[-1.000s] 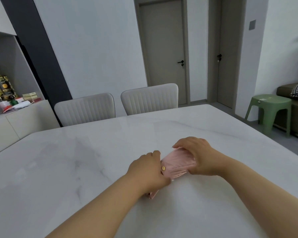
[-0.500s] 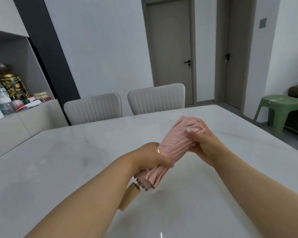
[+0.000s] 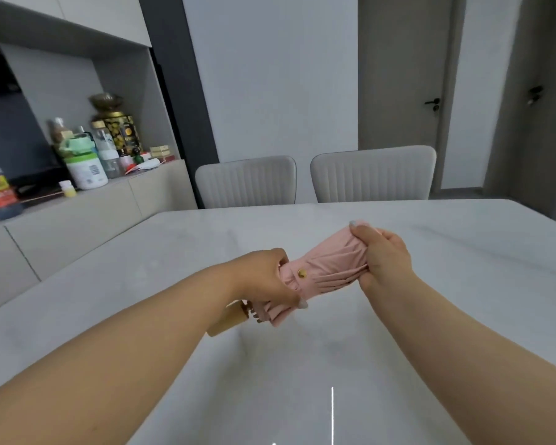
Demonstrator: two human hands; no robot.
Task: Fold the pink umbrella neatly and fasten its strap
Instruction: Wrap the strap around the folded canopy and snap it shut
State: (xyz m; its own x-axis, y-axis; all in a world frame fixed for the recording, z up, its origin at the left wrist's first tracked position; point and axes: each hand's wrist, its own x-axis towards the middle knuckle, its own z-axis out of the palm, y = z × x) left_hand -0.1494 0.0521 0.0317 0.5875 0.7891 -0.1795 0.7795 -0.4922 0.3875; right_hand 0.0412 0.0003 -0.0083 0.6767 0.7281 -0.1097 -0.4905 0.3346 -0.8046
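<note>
The folded pink umbrella is held in the air above the white marble table, tilted with its top end up to the right. My left hand grips its lower end, just above the wooden handle that sticks out below my wrist. My right hand grips the top end, fingers curled over the bunched fabric. A strap with a gold snap button lies around the canopy between my hands.
Two pale padded chairs stand at the table's far edge. A sideboard on the left carries several bottles and jars. Closed doors are behind the chairs.
The umbrella has been lifted off the table and held up between both hands. It now lies flatter than half a second ago, with the snap button facing me. My view has swung left.
</note>
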